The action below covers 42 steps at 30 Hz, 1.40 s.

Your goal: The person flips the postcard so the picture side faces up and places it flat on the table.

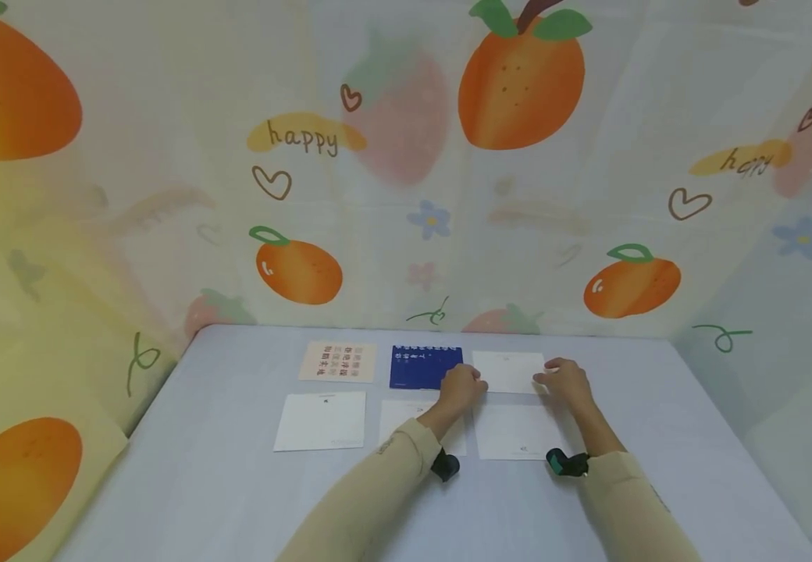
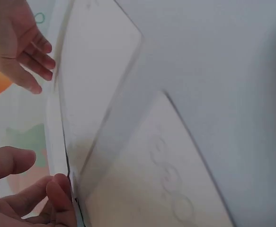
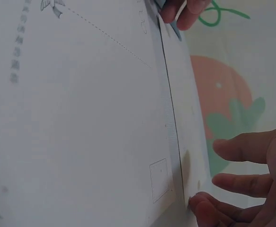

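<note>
A white postcard (image 1: 507, 372) lies flat at the right end of the back row. My left hand (image 1: 461, 390) is at its left edge, beside the blue postcard (image 1: 416, 368), and its fingertips touch down there with the thumb apart. At the opposite edge is my right hand (image 1: 569, 385), its thumb and fingers spread and its lower fingertips on or close to the card's edge. Neither hand visibly grips anything. Just in front lies another white postcard (image 1: 518, 433); in the right wrist view, a postcard (image 3: 95, 113) shows a bird drawing and a small printed square.
A cream postcard (image 1: 337, 361) with dark characters lies at the back left. In the front row are a white postcard (image 1: 322, 421) and one partly hidden by my left arm (image 1: 392, 410). A fruit-printed curtain (image 1: 392, 234) hangs behind the pale table (image 1: 202, 468).
</note>
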### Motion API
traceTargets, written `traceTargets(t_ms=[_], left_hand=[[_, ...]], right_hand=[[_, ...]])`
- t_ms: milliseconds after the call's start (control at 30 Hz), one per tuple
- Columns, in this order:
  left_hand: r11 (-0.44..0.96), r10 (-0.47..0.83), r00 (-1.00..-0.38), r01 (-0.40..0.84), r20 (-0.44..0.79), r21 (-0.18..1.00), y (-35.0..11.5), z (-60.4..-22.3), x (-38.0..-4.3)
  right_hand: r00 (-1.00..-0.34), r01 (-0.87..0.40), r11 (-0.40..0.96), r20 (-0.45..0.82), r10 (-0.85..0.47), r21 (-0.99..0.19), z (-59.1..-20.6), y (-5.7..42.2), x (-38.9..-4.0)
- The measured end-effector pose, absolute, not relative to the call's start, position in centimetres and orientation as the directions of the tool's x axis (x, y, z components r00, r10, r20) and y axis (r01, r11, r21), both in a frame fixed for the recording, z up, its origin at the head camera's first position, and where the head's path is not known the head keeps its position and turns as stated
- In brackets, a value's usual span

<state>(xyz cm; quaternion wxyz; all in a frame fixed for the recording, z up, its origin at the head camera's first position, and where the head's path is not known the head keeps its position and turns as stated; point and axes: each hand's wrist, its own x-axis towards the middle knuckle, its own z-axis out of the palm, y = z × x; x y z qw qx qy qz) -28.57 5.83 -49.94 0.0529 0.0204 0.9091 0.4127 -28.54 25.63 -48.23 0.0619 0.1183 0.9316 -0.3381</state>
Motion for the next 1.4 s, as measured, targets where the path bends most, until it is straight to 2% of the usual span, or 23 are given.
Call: traceTargets(t_ms=[200,400,567,800,933,1067,1167,1400], left_hand=[[0.602,0.026,-0.981,-0.136,-0.190,0.786,6.0,-49.7,-29.0],[0.647,0.052,-0.976,-0.129,-0.211,0.752,6.0,-49.3,-28.9],[0.648,0.069,-0.966,-0.146,-0.248,0.748,5.9,-49.2,-29.2],[0.629,0.107,-0.961,-0.133,-0.254,0.766,5.9,-51.3,-31.3],[0.585,0.070,-0.951,-0.205,-0.301,0.785,5.6,-49.7,-30.3],[0.584,0.040,-0.953,-0.222,-0.301,0.781,5.6,-48.6,-29.4],[0.597,0.038,-0.955,-0.213,-0.293,0.773,5.6,-48.4,-29.2],[0.530,0.026,-0.949,-0.254,-0.315,0.809,5.7,-49.0,-29.7]], right_hand=[[-0.969,0.246,0.763,-0.167,0.181,-0.598,-48.2,26.0,-29.1],[-0.966,0.258,0.799,-0.139,0.217,-0.543,-48.4,26.7,-30.1],[-0.962,0.272,0.785,-0.142,0.233,-0.557,-48.8,27.0,-30.6],[-0.961,0.271,0.755,-0.125,0.247,-0.597,-49.6,27.6,-30.9],[-0.954,0.294,0.723,-0.141,0.266,-0.625,-49.8,27.8,-30.9],[-0.947,0.309,0.683,-0.152,0.282,-0.662,-50.0,27.8,-30.7],[-0.942,0.322,0.640,-0.168,0.291,-0.698,-50.0,27.8,-30.6],[-0.941,0.323,0.536,-0.205,0.270,-0.780,-49.8,28.4,-30.2]])
